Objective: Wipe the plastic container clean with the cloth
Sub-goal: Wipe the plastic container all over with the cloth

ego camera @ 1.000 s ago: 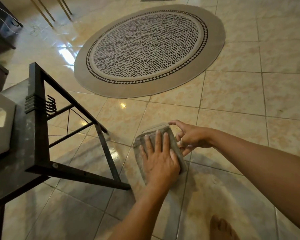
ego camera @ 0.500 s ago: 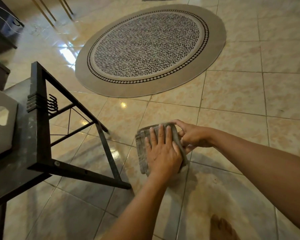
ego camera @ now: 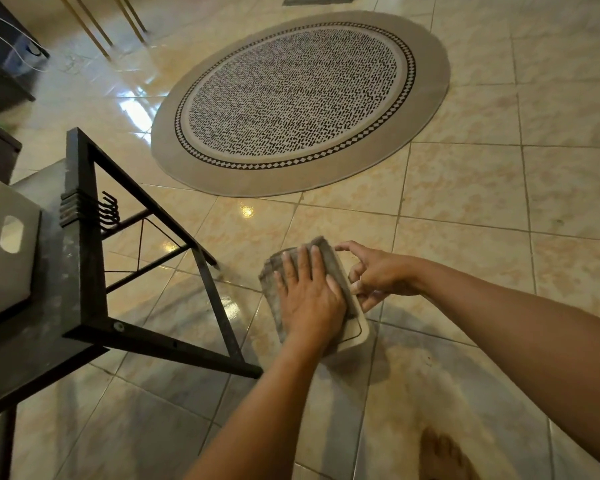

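A clear plastic container (ego camera: 355, 329) is held in the air above the tiled floor (ego camera: 465, 202), in front of the person and just right of a dark metal-framed table (ego camera: 84, 306). Only its near right corner and right edge are seen plainly; the rest is covered. A grey cloth (ego camera: 274, 271) is spread over the container's upper face and is pressed flat against it by the left hand (ego camera: 309, 299), whose fingers (ego camera: 302, 261) are laid out straight and slightly apart on the fabric, palm down, not curled around anything. The cloth's far edge is seen beyond the fingertips, and its left edge hangs past the hand.

The container is gripped at its right edge by the right hand (ego camera: 378, 275). The thumb and lower fingers are closed against that edge, while the index finger (ego camera: 347, 247) is stretched toward the container's far corner, near the cloth's top edge; whether it touches cannot be told.

On the table at the left edge of the view, a white box with an oval handle cutout (ego camera: 7, 251) is set. A round patterned rug (ego camera: 298, 98) is laid on the floor well beyond the hands. A bare foot (ego camera: 440, 455) is seen on the tiles at the bottom, below the right forearm. Thin wooden legs (ego camera: 101, 22) and a dark piece of furniture with a white cable (ego camera: 7, 46) are visible at the top left.
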`<move>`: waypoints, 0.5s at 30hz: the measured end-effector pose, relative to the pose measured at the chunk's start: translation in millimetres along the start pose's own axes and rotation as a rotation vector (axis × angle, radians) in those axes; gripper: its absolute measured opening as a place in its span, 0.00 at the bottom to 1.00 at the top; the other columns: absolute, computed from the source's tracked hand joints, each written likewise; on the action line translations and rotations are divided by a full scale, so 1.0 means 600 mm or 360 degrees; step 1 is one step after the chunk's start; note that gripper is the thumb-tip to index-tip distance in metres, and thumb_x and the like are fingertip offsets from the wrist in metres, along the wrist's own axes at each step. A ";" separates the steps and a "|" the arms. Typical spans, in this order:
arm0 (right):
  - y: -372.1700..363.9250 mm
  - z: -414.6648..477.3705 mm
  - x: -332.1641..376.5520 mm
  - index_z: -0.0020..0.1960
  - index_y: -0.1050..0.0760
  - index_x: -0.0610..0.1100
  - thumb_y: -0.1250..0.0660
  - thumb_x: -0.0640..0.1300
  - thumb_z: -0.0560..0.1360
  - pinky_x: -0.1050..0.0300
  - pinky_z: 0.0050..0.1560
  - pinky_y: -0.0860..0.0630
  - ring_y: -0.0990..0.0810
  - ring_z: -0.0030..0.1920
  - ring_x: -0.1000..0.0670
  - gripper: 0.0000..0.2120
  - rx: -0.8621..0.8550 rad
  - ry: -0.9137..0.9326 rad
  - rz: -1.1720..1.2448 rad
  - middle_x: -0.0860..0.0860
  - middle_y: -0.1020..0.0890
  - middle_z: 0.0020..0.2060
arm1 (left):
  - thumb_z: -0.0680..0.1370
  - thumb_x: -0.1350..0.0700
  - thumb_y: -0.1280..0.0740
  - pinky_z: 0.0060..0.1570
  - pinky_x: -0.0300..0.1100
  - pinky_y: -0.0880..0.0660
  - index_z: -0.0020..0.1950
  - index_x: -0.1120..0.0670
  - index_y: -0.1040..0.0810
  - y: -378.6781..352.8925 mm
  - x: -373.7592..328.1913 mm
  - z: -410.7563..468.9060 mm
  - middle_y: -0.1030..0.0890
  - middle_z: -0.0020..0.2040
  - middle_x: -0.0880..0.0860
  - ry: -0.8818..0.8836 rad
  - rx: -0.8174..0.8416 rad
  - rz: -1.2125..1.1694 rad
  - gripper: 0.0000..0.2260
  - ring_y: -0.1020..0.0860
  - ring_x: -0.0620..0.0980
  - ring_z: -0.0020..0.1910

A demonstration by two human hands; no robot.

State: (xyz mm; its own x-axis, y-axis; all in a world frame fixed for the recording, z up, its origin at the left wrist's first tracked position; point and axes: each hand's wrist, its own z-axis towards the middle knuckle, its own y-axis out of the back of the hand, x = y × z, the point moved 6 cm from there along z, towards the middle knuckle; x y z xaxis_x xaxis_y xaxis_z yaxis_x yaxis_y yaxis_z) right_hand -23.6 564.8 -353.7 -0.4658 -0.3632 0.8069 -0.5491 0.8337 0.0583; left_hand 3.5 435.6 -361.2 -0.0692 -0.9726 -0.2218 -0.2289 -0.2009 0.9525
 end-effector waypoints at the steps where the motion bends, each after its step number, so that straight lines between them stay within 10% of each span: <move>1: 0.000 -0.002 0.000 0.79 0.49 0.57 0.37 0.25 0.75 0.50 0.40 0.17 0.19 0.36 0.50 0.43 -0.0011 0.0002 0.0001 0.44 0.23 0.40 | 0.73 0.41 0.70 0.77 0.59 0.64 0.79 0.52 0.69 0.004 0.019 0.006 0.70 0.79 0.53 0.0053 -0.0023 -0.0012 0.35 0.72 0.57 0.76; 15: -0.006 0.001 -0.001 0.78 0.48 0.57 0.38 0.25 0.76 0.44 0.44 0.15 0.20 0.36 0.50 0.42 0.0006 -0.0059 -0.0038 0.45 0.26 0.40 | 0.83 0.41 0.58 0.74 0.56 0.71 0.78 0.50 0.70 -0.025 -0.012 -0.120 0.75 0.77 0.51 0.0057 0.0034 -0.0024 0.30 0.77 0.52 0.74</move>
State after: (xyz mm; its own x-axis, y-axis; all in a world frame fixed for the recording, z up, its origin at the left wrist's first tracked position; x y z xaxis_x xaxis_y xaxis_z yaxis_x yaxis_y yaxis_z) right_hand -21.9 561.6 -354.8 -0.4777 -0.3982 0.7831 -0.5631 0.8230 0.0750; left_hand 77.1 437.2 -359.0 -0.0309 -0.9731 -0.2283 -0.2502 -0.2136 0.9443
